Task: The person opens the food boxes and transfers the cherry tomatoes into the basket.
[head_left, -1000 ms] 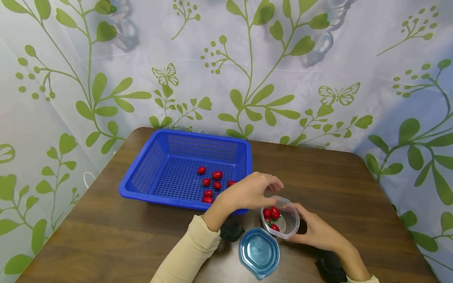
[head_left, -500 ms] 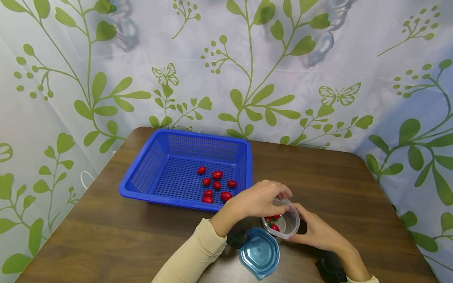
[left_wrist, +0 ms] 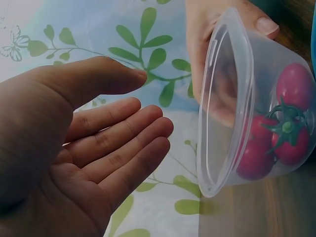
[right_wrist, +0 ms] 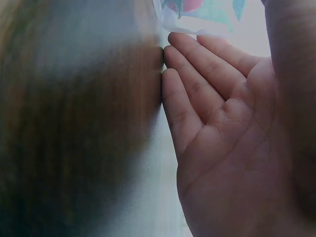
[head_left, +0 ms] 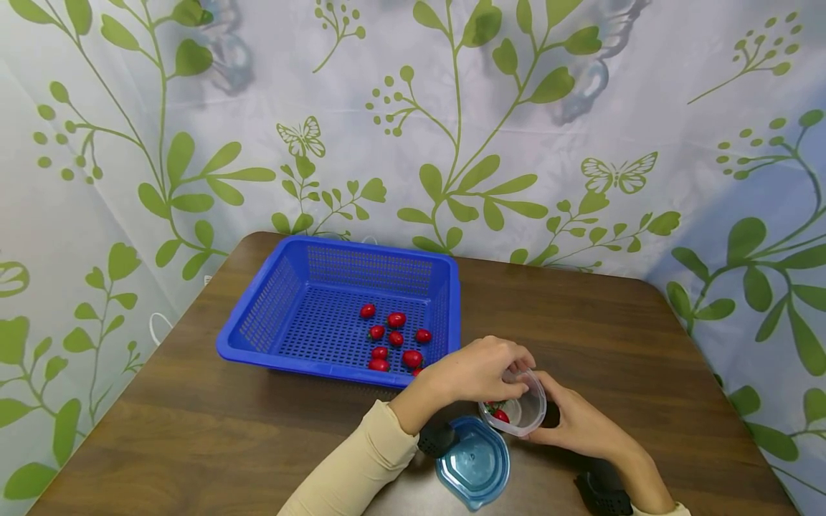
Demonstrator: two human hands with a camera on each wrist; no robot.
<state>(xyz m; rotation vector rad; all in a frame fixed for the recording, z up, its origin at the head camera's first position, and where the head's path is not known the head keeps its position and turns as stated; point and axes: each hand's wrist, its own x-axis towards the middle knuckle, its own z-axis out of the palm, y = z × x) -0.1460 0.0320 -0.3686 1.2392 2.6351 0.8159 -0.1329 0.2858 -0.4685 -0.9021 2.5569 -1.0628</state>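
Observation:
My left hand (head_left: 488, 370) hovers over the mouth of a clear plastic container (head_left: 530, 406). In the left wrist view its fingers (left_wrist: 123, 143) are loosely extended with nothing between them, apart from the rim. Several cherry tomatoes (left_wrist: 254, 158), one with a green stem, lie in the container; the hand partly hides them in the head view. My right hand (head_left: 577, 419) holds the container from its right side, thumb in front and fingers behind. In the right wrist view the fingers (right_wrist: 182, 108) reach the container's base beside the wooden surface.
A blue plastic basket (head_left: 264, 351) with several cherry tomatoes (head_left: 396, 319) stands on the wooden table (head_left: 193, 430), left of the hands. A blue lid (head_left: 474, 462) lies in front of the container. Behind the table hangs a leaf-patterned curtain (head_left: 361, 93).
My left hand has moved right and slightly nearer, over the container's mouth, covering some tomatoes there and uncovering others in the basket. The right hand and container have stayed in place.

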